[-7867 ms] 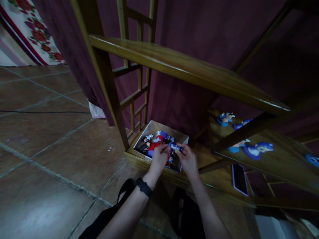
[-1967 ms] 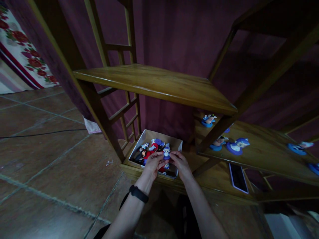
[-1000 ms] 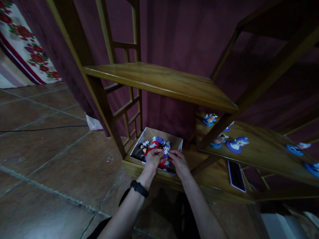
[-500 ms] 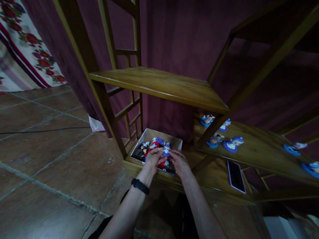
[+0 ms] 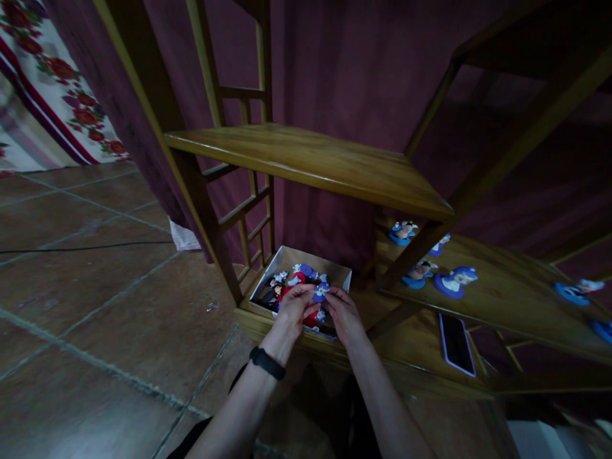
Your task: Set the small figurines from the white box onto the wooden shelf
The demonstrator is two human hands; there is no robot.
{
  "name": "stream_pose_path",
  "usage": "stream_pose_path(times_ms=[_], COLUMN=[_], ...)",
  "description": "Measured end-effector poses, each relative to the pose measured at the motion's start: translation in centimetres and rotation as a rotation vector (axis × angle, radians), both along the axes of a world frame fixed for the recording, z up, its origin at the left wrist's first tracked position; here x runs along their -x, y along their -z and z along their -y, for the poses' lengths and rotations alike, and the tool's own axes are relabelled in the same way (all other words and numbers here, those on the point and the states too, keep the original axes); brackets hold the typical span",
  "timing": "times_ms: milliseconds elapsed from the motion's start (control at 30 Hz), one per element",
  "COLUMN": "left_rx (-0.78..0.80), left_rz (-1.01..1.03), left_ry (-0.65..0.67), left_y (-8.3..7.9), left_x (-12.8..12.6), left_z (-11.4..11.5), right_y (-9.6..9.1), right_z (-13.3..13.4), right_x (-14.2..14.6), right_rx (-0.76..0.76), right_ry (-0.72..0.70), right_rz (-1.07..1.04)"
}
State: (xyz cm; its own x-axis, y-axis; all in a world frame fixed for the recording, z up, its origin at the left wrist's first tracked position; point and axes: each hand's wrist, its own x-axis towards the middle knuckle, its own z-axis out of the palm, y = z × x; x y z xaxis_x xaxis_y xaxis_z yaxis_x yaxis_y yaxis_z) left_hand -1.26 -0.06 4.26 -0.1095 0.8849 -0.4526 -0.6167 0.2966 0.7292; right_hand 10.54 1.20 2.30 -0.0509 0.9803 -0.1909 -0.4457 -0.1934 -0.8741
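Both my hands are together over an open cardboard box (image 5: 287,257) that rests on the bottom board of a wooden shelf unit. My left hand (image 5: 292,308), with a black band on its wrist, and my right hand (image 5: 342,312) pinch a small blue-haired figurine (image 5: 319,292) between their fingertips. Inside the box lie several more small figurines (image 5: 289,284) in red, blue and black. Part of the box is hidden behind my hands.
A wide wooden shelf board (image 5: 306,159) juts out above the box. To the right, a lower shelf (image 5: 507,293) carries several blue figurines (image 5: 454,280). A phone (image 5: 456,344) lies face up on the bottom board. Dark red curtain behind; tiled floor (image 5: 95,299) on the left.
Over the last seconds both hands have kept the blue figurine above the box, turning it from upright to more tilted. The view has shifted slightly; the hands stay in place.
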Motion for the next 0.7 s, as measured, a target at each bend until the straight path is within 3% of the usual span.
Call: stream_pose_path(times_ms=[300, 533, 700], left_rx=[-0.217, -0.277, -0.267], left_rz=[0.033, 0.068, -0.012], left_ry=[-0.142, -0.114, -0.060], left_y=[-0.3, 0.3, 0.1], left_x=[0.0, -0.4, -0.2], left_z=[0.0, -0.8, -0.4], right_y=[-1.2, -0.3, -0.5], right_z=[0.6, 0.2, 0.4], right_x=[1.4, 0.8, 0.7], right_rx=[-0.225, -0.328, -0.315], right_ry=[-0.088, 0.101, 0.131], right_rz=[0.278, 0.455, 0.523])
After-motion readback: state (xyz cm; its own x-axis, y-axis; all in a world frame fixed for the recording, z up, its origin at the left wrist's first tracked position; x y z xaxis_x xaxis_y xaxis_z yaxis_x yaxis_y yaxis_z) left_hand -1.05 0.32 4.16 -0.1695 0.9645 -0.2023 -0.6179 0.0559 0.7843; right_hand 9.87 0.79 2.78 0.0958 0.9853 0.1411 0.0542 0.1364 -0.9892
